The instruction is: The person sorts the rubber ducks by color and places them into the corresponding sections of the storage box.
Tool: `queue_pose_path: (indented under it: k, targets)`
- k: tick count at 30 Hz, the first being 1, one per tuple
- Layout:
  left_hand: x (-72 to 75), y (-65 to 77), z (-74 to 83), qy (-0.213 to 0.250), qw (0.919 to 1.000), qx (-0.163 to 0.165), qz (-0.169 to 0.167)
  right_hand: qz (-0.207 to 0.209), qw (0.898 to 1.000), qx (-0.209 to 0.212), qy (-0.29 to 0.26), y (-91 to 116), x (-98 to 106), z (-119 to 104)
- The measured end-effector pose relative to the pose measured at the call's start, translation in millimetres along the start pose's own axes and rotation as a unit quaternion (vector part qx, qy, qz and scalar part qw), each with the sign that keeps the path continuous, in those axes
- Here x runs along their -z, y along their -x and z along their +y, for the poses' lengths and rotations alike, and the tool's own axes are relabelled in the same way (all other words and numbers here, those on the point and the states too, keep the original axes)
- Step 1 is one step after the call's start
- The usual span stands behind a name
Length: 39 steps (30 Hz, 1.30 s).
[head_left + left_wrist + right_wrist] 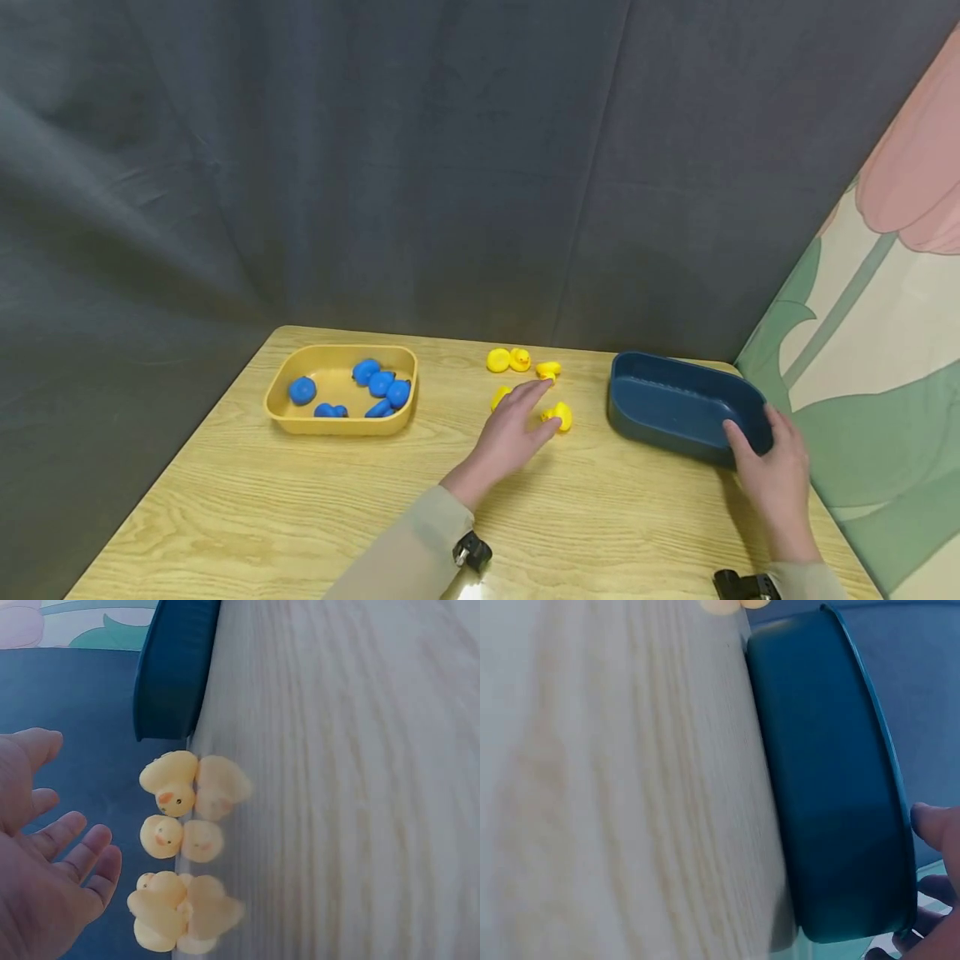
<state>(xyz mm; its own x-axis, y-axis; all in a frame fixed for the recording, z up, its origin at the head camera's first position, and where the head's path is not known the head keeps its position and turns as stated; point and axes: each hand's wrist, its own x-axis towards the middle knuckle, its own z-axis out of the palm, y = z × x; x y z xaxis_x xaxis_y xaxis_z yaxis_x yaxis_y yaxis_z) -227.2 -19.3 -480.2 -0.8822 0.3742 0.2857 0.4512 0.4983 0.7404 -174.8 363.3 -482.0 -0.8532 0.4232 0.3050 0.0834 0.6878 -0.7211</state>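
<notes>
Table edges: the far edge of the wooden table runs just behind the dark blue tub; its right edge passes close beside the tub's right end.
Room to move: a bare strip of wood separates the tub's left end from the nearest yellow ducks; a wide stretch of tabletop lies in front of the tub.
Left hand: the left hand hangs above the ducks left of the tub, fingers extended and a little spread, thumb apart, holding nothing.
Right hand: the right hand grips the tub's near right corner, thumb at the near rim, fingers bent round the right end.
Ducks: five glossy, rounded ones with small heads, left of the tub, some partly behind the left hand; two at the back touch.
Tub: smooth, deep, a long oval with a thin lip, set at a slant.
Yellow tray: the yellow tray, rounded at its corners, stands well left of the tub and holds rounded blue toys.
Table surface: pale, wavy-grained, faintly shiny.
Backdrop: a dark grey curtain hangs behind the tub; a tulip-printed panel stands to its right.
</notes>
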Motion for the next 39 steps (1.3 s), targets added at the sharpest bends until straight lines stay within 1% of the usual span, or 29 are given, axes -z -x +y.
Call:
queue_pose_path:
  k: [3,6,9,15,22,25,30,39]
  targets:
    - [-5.4,-3.7,0.9,0.005,0.9999,0.006,-0.009,-0.017,0.999,-0.022,-0.016,-3.7,-0.1,5.0]
    - [-10.4,-6.9,2.2,-0.002,0.9999,0.007,-0.014,-0.031,0.998,-0.047,-0.036,-5.3,-0.7,8.8]
    - [-14.2,-9.1,3.4,-0.013,0.9998,0.009,-0.016,-0.044,0.996,-0.061,-0.055,-6.7,-1.6,10.8]
    - [-20.2,-11.8,4.0,-0.034,0.9992,0.006,-0.019,-0.064,0.995,-0.052,-0.057,-9.5,-4.0,12.0]
    - [-27.2,-13.8,-1.9,-0.061,0.998,0.004,-0.014,-0.08,0.994,-0.046,-0.053,-11.5,-12.9,8.1]
    - [-28.5,-13.5,-2.1,-0.066,0.9976,0.012,-0.014,-0.09,0.993,-0.047,-0.062,-11.3,-17.3,3.6]
    - [-30.1,-12.6,-1.4,-0.06,0.9974,0.033,-0.021,-0.097,0.991,-0.049,-0.076,-10.2,-24.8,-4.1]
    - [-33.9,-15.6,-1.8,-0.067,0.996,0.052,-0.028,-0.104,0.987,-0.065,-0.104,-8.5,-35.9,-12.9]
